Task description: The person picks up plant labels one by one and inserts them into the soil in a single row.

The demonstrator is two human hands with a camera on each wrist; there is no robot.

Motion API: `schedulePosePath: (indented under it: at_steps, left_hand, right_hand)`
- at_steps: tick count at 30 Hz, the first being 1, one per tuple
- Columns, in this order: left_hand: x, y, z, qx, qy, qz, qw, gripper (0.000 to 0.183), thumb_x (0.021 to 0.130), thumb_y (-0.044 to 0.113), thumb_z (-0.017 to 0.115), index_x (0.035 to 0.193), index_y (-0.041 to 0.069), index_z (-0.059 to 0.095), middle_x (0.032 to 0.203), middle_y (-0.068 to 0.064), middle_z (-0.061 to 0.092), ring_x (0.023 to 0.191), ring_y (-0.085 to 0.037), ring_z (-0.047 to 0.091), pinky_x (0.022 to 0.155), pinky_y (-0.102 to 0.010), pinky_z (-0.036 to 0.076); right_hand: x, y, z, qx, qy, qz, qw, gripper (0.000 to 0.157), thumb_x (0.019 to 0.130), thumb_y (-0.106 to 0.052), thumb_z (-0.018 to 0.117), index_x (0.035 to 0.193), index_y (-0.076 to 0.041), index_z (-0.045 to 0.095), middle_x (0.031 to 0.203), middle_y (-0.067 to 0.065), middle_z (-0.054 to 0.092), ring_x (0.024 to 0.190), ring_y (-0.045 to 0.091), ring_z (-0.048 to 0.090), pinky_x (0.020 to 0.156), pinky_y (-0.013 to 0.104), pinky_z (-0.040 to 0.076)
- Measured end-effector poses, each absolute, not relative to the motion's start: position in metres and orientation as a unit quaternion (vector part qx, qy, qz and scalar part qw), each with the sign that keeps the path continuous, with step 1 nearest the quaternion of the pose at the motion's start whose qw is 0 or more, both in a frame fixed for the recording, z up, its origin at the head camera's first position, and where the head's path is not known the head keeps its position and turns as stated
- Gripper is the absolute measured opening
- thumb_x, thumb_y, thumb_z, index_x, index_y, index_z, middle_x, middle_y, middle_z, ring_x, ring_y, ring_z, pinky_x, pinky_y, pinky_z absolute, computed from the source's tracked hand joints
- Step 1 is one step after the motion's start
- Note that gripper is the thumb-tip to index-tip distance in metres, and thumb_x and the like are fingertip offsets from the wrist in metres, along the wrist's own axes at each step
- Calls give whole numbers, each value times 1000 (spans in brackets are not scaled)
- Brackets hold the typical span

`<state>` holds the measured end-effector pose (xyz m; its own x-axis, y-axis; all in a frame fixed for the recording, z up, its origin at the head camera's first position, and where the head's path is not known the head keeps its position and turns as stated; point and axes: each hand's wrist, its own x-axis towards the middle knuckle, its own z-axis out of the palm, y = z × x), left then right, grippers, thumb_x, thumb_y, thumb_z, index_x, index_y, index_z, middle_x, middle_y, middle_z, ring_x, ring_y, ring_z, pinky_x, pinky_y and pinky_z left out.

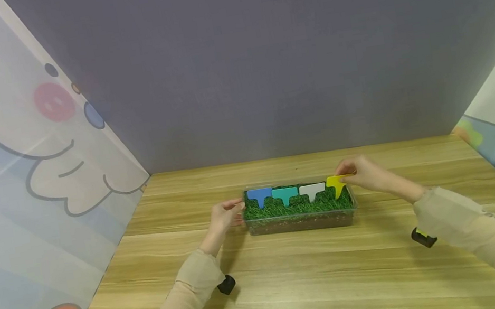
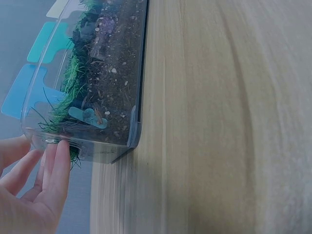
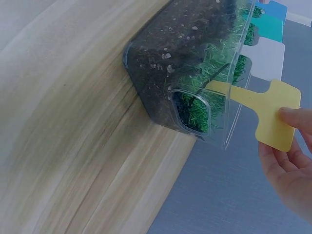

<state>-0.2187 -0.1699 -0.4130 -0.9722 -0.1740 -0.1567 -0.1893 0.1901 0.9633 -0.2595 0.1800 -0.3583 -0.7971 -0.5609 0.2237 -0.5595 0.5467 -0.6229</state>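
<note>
A clear plastic planter box [image 1: 300, 223] with dark soil and green grass [image 1: 294, 211] stands on the table. Across the grass stand a blue plant label [image 1: 260, 195], a teal one [image 1: 285, 194] and a white one [image 1: 312, 190], all T-shaped. At the right end my right hand [image 1: 365, 174] pinches the yellow plant label [image 3: 278, 117] by its head, thumb on one face and fingers behind. Its stem reaches down into the grass. My left hand [image 2: 36, 187] touches the box's left end with fairly straight fingers, near the end opening.
The wood-grain table [image 1: 304, 279] runs back to a grey wall [image 1: 263, 66]. Printed cartoon sheets [image 1: 16, 183] flank both sides. A small black piece [image 1: 226, 284] shows at the left wrist and a black one [image 1: 424, 238] at the right.
</note>
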Motion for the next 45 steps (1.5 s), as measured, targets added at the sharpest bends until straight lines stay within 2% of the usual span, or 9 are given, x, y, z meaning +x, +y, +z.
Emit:
schedulePosePath:
  at_steps: [15, 24, 31, 45]
  left_hand:
    - [-220, -171, -414, -113, 769, 629, 12, 28, 84, 10, 60, 110, -2, 61, 97, -21, 63, 54, -14, 59, 66, -40, 55]
    - [-220, -171, -414, -122, 767, 630, 16, 28, 83, 9, 61, 110, -1, 61, 95, -19, 64, 53, -12, 58, 64, -37, 56]
    - [-220, -171, -414, -121, 763, 634, 13, 29, 82, 8, 62, 109, -2, 61, 95, -20, 64, 52, -12, 57, 61, -34, 56]
    - [-219, -170, -413, -125, 763, 634, 8, 28, 83, 8, 61, 109, -2, 61, 92, -18, 65, 51, -12, 57, 64, -39, 56]
  right_hand:
    - [-256, 178, -367, -319, 878, -356, -4, 11, 77, 9, 60, 87, 6, 63, 84, 17, 64, 75, 27, 61, 65, 33, 55]
    - [-255, 177, -372, -310, 878, -365, -6, 11, 77, 9, 60, 87, 6, 64, 85, 17, 63, 79, 29, 61, 70, 34, 54]
    - [-255, 175, -375, -307, 881, -361, -12, 10, 78, 8, 60, 87, 5, 64, 84, 16, 64, 78, 29, 61, 67, 34, 55]
    - [-253, 174, -375, -301, 882, -363, -13, 11, 77, 10, 60, 86, 7, 64, 83, 18, 64, 75, 28, 61, 63, 31, 55]
